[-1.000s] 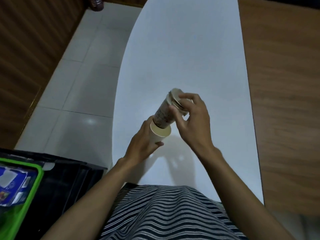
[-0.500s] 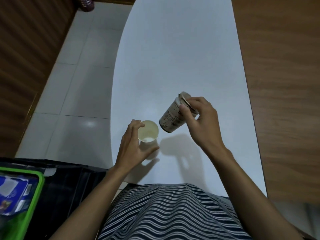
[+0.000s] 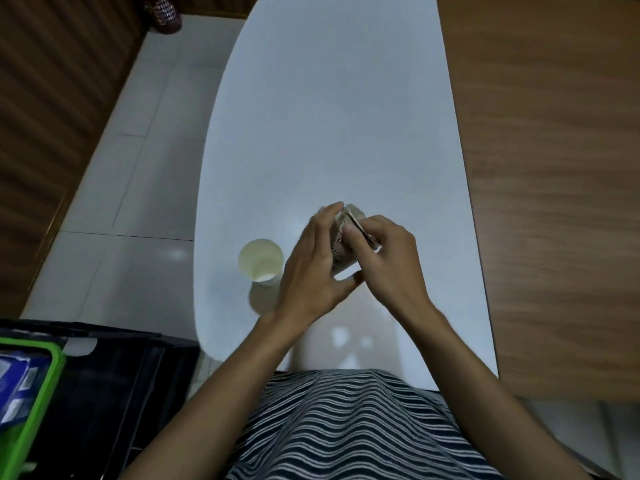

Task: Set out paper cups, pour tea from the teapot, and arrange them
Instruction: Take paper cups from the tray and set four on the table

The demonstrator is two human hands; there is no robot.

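Both hands are on the cup stack right now: your right hand pinches the top end between thumb and fingers, and your left hand curls around the lower part, thumb underneath. Looks to me like that's a grip for peeling off the next cup, one hand anchoring the stack while the other tugs (stacked paper cups love to stick together). You've got it held tilted, up off the white table, over the near middle.

One empty paper cup already stands upright near the table's left edge, just beside your left hand but not touching it.

Compared with half a second ago, your left hand has let go of that cup and come over to the stack, which only the right was holding then. No teapot in view, so pouring's a way off I'd guess.
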